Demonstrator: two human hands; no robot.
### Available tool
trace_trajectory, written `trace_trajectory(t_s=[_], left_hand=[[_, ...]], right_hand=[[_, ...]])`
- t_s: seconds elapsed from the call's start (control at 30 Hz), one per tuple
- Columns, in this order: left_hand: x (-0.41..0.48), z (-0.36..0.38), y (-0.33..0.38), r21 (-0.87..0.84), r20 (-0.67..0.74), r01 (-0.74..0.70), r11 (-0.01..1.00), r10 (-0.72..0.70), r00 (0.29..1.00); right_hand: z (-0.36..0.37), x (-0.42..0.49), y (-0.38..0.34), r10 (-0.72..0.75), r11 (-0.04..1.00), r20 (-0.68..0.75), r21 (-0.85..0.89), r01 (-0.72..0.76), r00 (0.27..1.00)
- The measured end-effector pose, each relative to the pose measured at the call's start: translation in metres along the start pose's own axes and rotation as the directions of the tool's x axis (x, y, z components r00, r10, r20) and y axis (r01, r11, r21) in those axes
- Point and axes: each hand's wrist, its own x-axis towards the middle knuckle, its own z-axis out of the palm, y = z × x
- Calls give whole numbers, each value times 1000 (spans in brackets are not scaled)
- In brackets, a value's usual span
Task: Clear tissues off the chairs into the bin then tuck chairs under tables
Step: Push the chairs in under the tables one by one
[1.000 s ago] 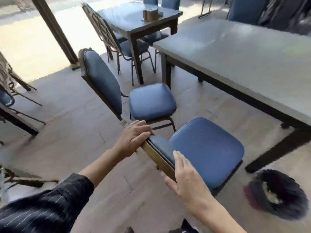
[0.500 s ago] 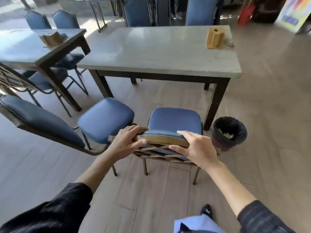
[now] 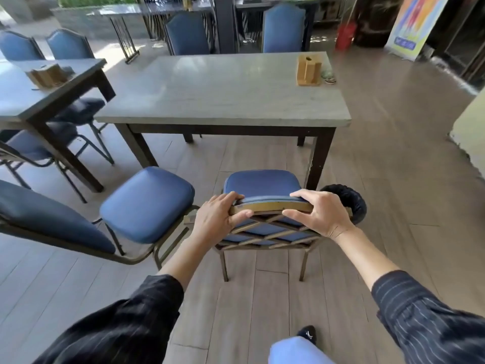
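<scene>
Grey worktop (image 3: 223, 93) stands ahead; before its near edge, not yet tucked under, sits the blue chair (image 3: 262, 183). Left hand (image 3: 215, 222) and right hand (image 3: 321, 212) clasp its backrest top, fingers (image 3: 296, 193) curled over, thumbs behind.

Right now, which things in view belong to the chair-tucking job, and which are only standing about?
Belong to the job:
- left hand and right hand, both gripping the held chair
- grey table ahead of it
- black bin beside the table leg
- second blue chair, not tucked in

Only standing about:
- wooden holder on the table
- red bucket
- colourful banner
</scene>
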Motion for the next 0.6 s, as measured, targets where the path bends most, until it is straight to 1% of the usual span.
trace_trajectory(t_s=[0.17,0.37,0.6], left_hand=[[32,12,4,1,28,-17,1000,16,999],[86,21,-1,-8,28,-28,1000,28,999],[152,25,-11,-13,76,-6,1000,7,997]], right_hand=[[3,19,28,-23,999,-56,-31,21,998],[11,60,60,-47,997,-72,-68,43,996],[26,116,96,-54,993,-88,-105,45,995]])
